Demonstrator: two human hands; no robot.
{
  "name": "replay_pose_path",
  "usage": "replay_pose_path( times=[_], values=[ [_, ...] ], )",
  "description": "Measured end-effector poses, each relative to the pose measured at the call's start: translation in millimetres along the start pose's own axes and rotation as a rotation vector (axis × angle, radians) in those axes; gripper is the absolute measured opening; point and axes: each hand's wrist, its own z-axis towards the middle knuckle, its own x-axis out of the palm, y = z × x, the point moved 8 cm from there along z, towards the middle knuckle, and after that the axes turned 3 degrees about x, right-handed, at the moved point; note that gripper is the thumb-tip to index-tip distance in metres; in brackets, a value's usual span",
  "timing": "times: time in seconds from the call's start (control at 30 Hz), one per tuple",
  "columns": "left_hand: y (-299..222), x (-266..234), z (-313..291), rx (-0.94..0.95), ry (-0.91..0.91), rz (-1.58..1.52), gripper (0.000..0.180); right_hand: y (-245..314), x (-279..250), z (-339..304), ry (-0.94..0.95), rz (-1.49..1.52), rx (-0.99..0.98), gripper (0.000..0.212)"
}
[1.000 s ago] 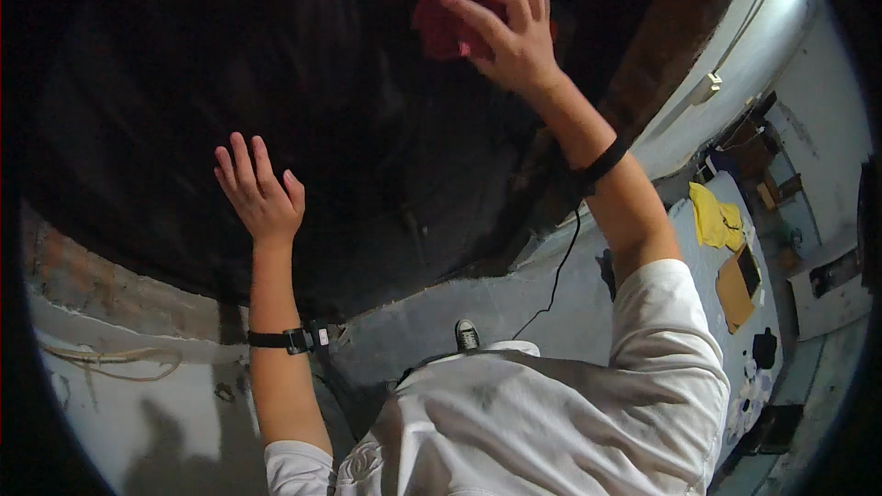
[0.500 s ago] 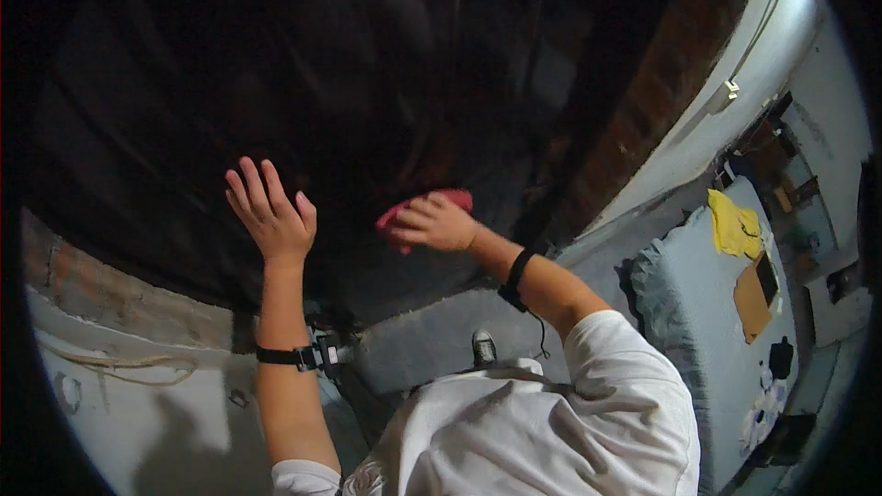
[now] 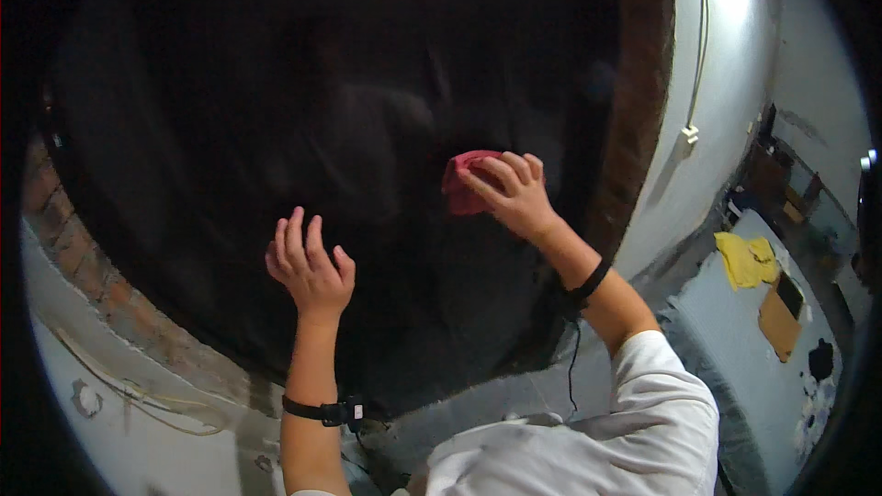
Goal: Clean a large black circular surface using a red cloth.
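Red cloth point(image 3: 465, 187) looks light, soft, hard to damage, best gripped by its bunched body; right hand point(image 3: 520, 195) clamps it, left hand point(image 3: 314, 277) empty, fingers apart.

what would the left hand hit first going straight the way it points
Probably the black surface, which fills the view ahead of the left hand; depth is unclear, so it may already be touching.
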Motion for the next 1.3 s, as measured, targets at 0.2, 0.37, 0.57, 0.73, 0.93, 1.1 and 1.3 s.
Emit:
replay_pose_path(
  times=[0.2, 0.37, 0.57, 0.73, 0.93, 1.1, 1.3],
  values=[
    [35, -12, 69, 0.084, -0.115, 0.051, 0.052, -32, -4, 70, 0.078, -0.039, -0.306, 0.077],
    [85, -37, 116, 0.148, -0.175, 0.168, 0.053, -76, -24, 138, 0.012, -0.017, -0.215, 0.069],
    [155, -54, 140, 0.118, -0.220, 0.240, 0.057, -126, -43, 226, -0.124, -0.027, -0.034, 0.071],
    [197, -58, 138, 0.018, -0.229, 0.266, 0.056, -154, -53, 305, -0.286, 0.003, 0.166, 0.059],
    [196, -54, 137, 0.016, -0.229, 0.231, 0.059, -211, -58, 355, -0.401, 0.040, 0.771, 0.068],
    [197, -50, 136, -0.046, -0.157, 0.219, 0.066, -167, -63, 388, -0.441, 0.126, 1.023, 0.070],
    [204, -53, 133, -0.044, -0.173, 0.231, 0.067, -129, -55, 455, -0.406, 0.174, 1.058, 0.069]
  ],
)
